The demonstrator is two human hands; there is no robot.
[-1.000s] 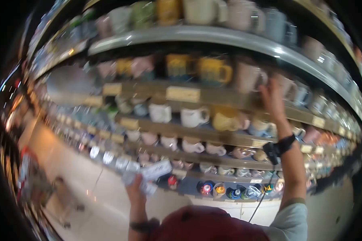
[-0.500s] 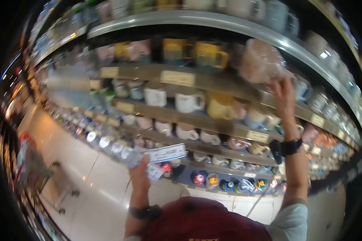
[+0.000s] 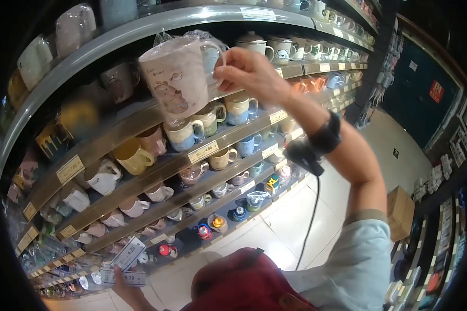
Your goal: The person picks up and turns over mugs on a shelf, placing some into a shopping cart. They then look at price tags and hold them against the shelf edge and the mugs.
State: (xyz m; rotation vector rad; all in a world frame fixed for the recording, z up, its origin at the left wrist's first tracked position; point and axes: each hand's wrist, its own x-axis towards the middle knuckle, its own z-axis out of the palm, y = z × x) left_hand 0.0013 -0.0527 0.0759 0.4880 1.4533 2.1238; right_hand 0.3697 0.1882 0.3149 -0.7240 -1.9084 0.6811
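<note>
Mug in clear wrap, upper centre: probably weighty, rigid, breakable, slick; best held by handle | right fingers pinched at handle | left fingers gripping tags, lower left

The wrapped mug is pale pink with brown cartoon figures, the price cards white with dark print.

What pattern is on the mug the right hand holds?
The mug has brownish cartoon figures on pale pink; head view.
</note>
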